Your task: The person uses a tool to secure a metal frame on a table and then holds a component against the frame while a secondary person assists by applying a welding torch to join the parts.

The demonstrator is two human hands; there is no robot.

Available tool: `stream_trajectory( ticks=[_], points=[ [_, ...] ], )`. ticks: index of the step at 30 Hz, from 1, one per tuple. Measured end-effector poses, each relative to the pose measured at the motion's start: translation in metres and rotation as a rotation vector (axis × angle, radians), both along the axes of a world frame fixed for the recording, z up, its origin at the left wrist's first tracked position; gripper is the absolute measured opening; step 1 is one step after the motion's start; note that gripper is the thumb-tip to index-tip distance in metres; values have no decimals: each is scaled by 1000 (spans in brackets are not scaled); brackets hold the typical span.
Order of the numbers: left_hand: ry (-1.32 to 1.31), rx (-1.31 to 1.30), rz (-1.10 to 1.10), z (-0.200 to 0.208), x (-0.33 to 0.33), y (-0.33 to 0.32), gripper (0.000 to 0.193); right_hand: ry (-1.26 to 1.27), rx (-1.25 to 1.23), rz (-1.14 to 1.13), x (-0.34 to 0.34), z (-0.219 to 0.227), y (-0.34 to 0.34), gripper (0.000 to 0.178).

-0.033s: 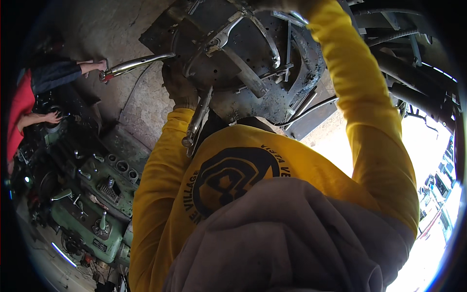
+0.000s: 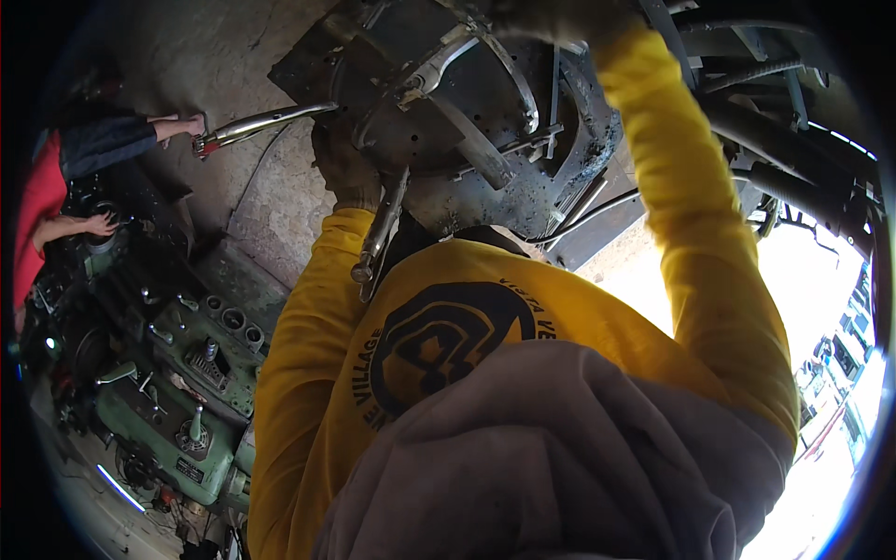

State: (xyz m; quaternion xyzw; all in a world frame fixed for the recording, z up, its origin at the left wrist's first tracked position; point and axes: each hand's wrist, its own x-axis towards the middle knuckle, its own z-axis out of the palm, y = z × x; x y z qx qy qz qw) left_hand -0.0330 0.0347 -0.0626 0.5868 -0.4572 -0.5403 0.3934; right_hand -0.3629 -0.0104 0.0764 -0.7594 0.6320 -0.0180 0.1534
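A dark, holed metal plate (image 2: 434, 201) spreads out in front of me, and on it lies a frame of curved metal bars (image 2: 509, 70) crossed by a flat bar (image 2: 471, 140). My left hand (image 2: 347, 170), in a dark glove, is at the plate's left edge, its fingers lost in shadow. Beside that wrist a locking clamp (image 2: 381, 233) juts toward me. My right hand (image 2: 569, 21), also gloved, reaches over the far part of the frame; its fingers are dark and partly cut off by the upper edge. A shiny locking clamp (image 2: 443, 65) sits across the frame's middle.
Another long clamp handle (image 2: 266, 119) sticks out from the plate's left side. A green machine (image 2: 168, 420) with levers stands at lower left. Further back on that side is a person in red (image 2: 42, 219). Pipes and bars (image 2: 775, 140) crowd the right.
My right hand and sleeve have drawn slightly toward me, so more of the glove shows. The left hand, plate and frame look unchanged.
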Motion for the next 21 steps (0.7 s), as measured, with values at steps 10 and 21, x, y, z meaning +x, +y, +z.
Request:
stream_trajectory(
  ticks=[10, 21],
  points=[
    [117, -109, 1, -11, 4, 4, 52, 113, 121, -216, 18, -24, 96, 45],
    [-562, -562, -207, -42, 24, 0, 73, -78, -309, 11, -18, -19, 15, 79]
  ],
)
